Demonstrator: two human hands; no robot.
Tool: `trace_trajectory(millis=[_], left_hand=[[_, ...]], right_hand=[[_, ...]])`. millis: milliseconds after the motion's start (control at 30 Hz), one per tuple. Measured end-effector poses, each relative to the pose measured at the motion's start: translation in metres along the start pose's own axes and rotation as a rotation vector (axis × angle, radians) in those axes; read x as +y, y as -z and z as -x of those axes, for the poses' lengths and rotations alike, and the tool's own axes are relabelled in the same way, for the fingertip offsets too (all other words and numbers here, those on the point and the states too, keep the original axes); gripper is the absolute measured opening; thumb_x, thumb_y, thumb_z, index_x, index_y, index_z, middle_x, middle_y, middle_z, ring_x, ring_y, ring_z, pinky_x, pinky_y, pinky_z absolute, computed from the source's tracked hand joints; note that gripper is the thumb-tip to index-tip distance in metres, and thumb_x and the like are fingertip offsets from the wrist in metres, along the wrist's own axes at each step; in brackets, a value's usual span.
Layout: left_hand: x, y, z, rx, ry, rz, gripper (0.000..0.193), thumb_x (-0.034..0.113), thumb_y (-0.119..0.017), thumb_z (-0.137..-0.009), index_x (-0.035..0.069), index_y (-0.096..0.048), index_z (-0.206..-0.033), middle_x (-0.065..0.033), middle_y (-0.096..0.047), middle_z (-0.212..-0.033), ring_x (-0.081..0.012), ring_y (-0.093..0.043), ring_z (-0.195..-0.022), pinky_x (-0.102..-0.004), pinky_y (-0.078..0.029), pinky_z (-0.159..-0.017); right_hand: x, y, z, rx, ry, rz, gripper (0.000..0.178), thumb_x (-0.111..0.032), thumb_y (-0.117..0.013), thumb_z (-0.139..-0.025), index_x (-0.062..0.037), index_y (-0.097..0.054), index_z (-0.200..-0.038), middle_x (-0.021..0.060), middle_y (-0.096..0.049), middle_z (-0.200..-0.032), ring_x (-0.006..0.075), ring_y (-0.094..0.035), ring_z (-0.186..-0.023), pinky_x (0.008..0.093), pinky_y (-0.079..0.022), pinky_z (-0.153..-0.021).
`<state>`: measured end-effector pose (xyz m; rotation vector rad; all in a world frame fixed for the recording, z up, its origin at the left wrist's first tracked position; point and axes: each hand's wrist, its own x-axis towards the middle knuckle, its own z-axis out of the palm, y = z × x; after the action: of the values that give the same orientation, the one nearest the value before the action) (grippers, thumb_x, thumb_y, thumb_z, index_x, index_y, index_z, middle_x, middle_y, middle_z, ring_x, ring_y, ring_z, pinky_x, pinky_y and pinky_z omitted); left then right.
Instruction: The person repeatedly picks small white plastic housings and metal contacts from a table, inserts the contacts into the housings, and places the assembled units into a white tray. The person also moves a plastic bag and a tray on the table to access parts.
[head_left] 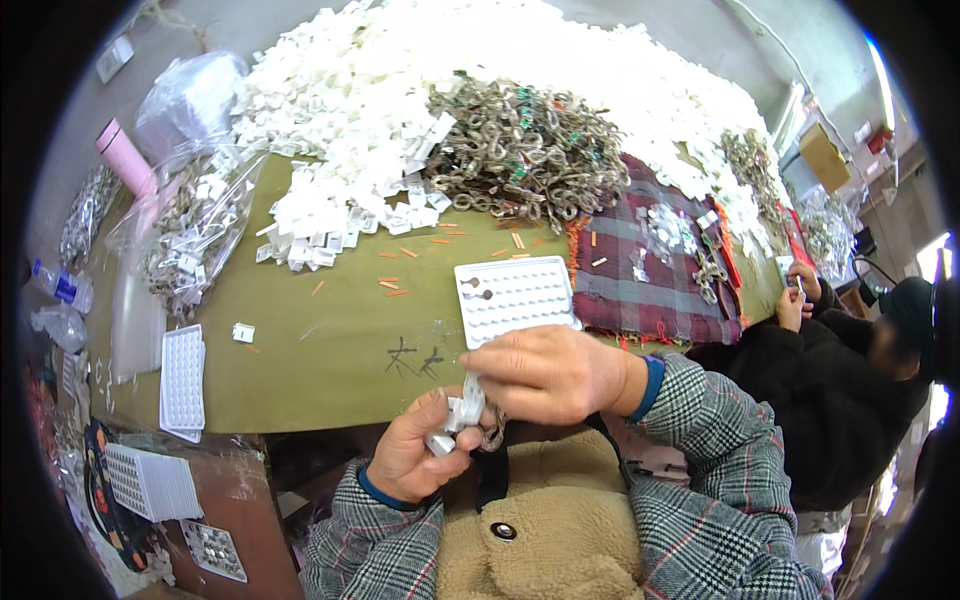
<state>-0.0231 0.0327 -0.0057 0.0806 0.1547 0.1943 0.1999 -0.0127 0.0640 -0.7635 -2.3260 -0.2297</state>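
Clutching white pieces: left hand | right hand: hold unclear | tray: two dark parts

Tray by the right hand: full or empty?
Mostly empty: the tray has small dark pieces near its far left corner; what shows of the rest looks bare.

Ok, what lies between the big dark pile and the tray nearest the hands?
In the head view, a few small orange strips lie scattered on the green tabletop between the dark pile and that tray.
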Motion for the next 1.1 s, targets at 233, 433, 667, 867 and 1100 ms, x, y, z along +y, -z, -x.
trace_trajectory(millis=[233, 433, 667, 867, 1100], left_hand=[[-0.009, 0.001, -0.008, -0.087, 0.066, -0.151, 0.035, 0.014, -0.068, -0.092, -0.005, -0.057, -0.119, -0.0176, -0.062, -0.103, -0.0175, -0.061, -0.075, -0.0183, -0.041, -0.042], [-0.007, -0.002, -0.014, -0.054, 0.006, -0.221, 0.034, 0.012, -0.071, -0.090, -0.006, -0.059, -0.116, -0.0162, -0.063, -0.101, -0.0173, -0.064, -0.077, -0.0192, -0.043, -0.044], [-0.003, -0.007, -0.016, -0.036, 0.024, -0.283, 0.031, 0.019, -0.073, -0.090, -0.004, -0.057, -0.105, -0.0147, -0.060, -0.093, -0.0111, -0.053, -0.062, -0.0190, -0.039, -0.042], [-0.010, -0.006, -0.018, -0.028, -0.036, -0.232, 0.032, 0.017, -0.067, -0.094, -0.002, -0.056, -0.117, -0.0155, -0.059, -0.101, -0.0130, -0.055, -0.074, -0.0197, -0.042, -0.045], [-0.024, -0.014, -0.020, 0.051, -0.173, -0.173, 0.028, 0.019, -0.057, -0.101, 0.003, -0.055, -0.124, -0.0221, -0.051, -0.138, -0.0148, -0.058, -0.088, -0.0187, -0.046, -0.051]], right_hand=[[-0.002, 0.012, 0.032, -0.048, -0.086, 0.053, 0.035, -0.012, -0.066, -0.073, 0.0050, -0.065, -0.104, 0.0198, -0.066, -0.114, 0.0252, -0.069, -0.082, 0.0351, -0.058, -0.072], [0.079, 0.013, 0.065, -0.048, -1.023, 0.399, 0.016, -0.015, -0.065, -0.087, -0.0004, -0.060, -0.084, 0.0210, -0.065, -0.080, 0.0395, -0.066, -0.075, 0.0474, -0.053, -0.068], [0.085, 0.016, 0.071, -0.037, -1.265, 0.400, 0.016, -0.012, -0.063, -0.083, 0.0025, -0.057, -0.082, 0.0219, -0.065, -0.073, 0.0399, -0.066, -0.072, 0.0485, -0.052, -0.067], [0.055, 0.054, 0.071, 0.309, -1.622, -0.263, 0.014, -0.009, -0.063, -0.082, 0.0038, -0.059, -0.085, 0.0109, -0.062, -0.064, 0.0182, -0.061, -0.052, 0.0285, -0.047, -0.048], [-0.030, 0.048, 0.045, 0.591, -1.345, -0.717, 0.011, -0.007, -0.057, -0.096, 0.0030, -0.058, -0.094, 0.0042, -0.062, -0.072, 0.0082, -0.058, -0.052, 0.0195, -0.045, -0.047]])
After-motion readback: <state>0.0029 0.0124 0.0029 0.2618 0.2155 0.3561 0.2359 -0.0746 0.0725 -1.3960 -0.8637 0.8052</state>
